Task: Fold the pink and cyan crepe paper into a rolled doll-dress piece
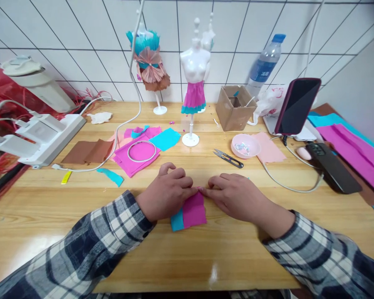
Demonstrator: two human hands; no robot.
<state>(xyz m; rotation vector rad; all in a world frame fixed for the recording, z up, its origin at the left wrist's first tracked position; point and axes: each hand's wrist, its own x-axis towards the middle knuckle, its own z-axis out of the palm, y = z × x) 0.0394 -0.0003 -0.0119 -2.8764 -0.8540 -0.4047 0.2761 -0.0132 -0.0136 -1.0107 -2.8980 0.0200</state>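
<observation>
A small magenta crepe-paper piece [194,211] with a blue band along its left side lies on the table before me. My left hand [170,193] covers its upper left part, fingers curled, index fingertip at the top edge. From the other side my right hand [233,195] meets it, index finger and thumb closed at the top right corner. The fingertips of both hands nearly touch there. Beyond them stands a white mini dress form [195,62] in a magenta skirt [194,94] with a blue hem. Thread snips [228,158] lie past my right hand.
At the left are a power strip [59,139], a white cable and brown paper [89,151]. A metal ring [141,161] rests on magenta sheets. A pink bowl [245,146], cardboard box [235,109], propped phone [297,106] and dark phone [333,168] are at the right.
</observation>
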